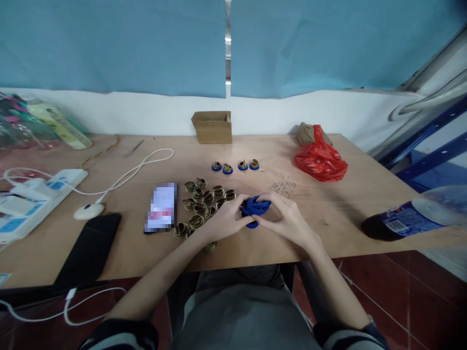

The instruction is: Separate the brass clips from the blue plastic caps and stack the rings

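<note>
A bunch of blue rubber rings (256, 207) lies on the wooden table (350, 214) in front of me. My left hand (226, 216) and my right hand (283, 214) both close their fingers on this bunch from either side. To the left of the hands lies a heap of several brass-coloured metal pieces (201, 203). Farther back, several brass pieces fitted with blue rings (235, 166) stand in a row. A small pile of thin wire rings (282, 186) lies just behind my right hand.
A phone (161, 206) and a black phone or case (91, 248) lie on the left, by a white cable with a puck (88, 211) and a power strip (40, 194). At the back sit a cardboard box (212, 126) and a red plastic bag (320, 158). A dark bottle (404, 221) lies on the right.
</note>
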A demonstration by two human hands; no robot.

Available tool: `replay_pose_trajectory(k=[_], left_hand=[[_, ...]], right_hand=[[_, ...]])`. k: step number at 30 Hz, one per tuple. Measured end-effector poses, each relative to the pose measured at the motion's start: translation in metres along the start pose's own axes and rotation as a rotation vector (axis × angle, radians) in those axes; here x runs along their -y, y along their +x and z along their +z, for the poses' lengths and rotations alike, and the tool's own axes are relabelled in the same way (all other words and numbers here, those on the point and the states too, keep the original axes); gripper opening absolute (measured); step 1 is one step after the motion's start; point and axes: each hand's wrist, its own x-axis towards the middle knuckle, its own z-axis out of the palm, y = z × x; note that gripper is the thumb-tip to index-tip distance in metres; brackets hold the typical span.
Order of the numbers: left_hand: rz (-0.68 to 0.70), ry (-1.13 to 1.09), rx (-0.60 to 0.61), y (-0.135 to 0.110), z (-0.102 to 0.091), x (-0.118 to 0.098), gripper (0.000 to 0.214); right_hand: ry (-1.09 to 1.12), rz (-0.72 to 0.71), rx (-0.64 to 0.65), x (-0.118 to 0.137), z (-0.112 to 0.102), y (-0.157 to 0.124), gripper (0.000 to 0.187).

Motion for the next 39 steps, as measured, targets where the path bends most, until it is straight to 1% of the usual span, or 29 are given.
replay_pose_trajectory(k=[4,6,10,13,18,23,26,28,31,34,39], left_hand=[[0.023,-0.005,-0.025,-0.001,0.001,0.002,0.035],[0.057,0.001,-0.032,-0.001,0.002,0.003,0.036],[0.139,0.024,-0.043,-0.001,0.002,0.006,0.046],[0.166,0.020,-0.043,-0.001,0.003,0.007,0.050],[0.129,-0.010,-0.012,-0.001,0.003,0.006,0.046],[0.110,-0.015,-0.038,-0.002,0.004,0.005,0.049],[0.119,-0.039,-0.041,-0.003,0.005,0.004,0.052],[0.110,-0.068,-0.035,-0.003,0.006,0.005,0.049],[0.078,-0.107,-0.036,-0.003,0.007,0.005,0.036],[0.070,-0.175,-0.029,-0.003,0.007,0.003,0.031],[0.059,-0.285,-0.024,-0.002,0.006,-0.001,0.037]], right_hand=[[0.017,0.007,0.021,0.001,-0.004,-0.001,0.027],[0.017,-0.002,0.028,0.001,-0.005,-0.001,0.027],[0.019,-0.005,0.025,0.002,-0.005,-0.001,0.024],[0.046,0.013,0.020,0.001,-0.004,-0.001,0.025],[0.105,0.106,0.012,-0.002,-0.003,0.001,0.027],[0.198,0.161,0.013,-0.006,-0.002,0.004,0.028],[0.297,0.227,0.011,-0.005,0.000,0.005,0.026],[0.380,0.284,0.011,-0.004,0.001,0.007,0.024],[0.470,0.347,0.008,-0.003,0.003,0.009,0.021],[0.498,0.374,-0.005,-0.002,0.006,0.010,0.020],[0.542,0.405,-0.026,-0.003,0.008,0.011,0.022]])
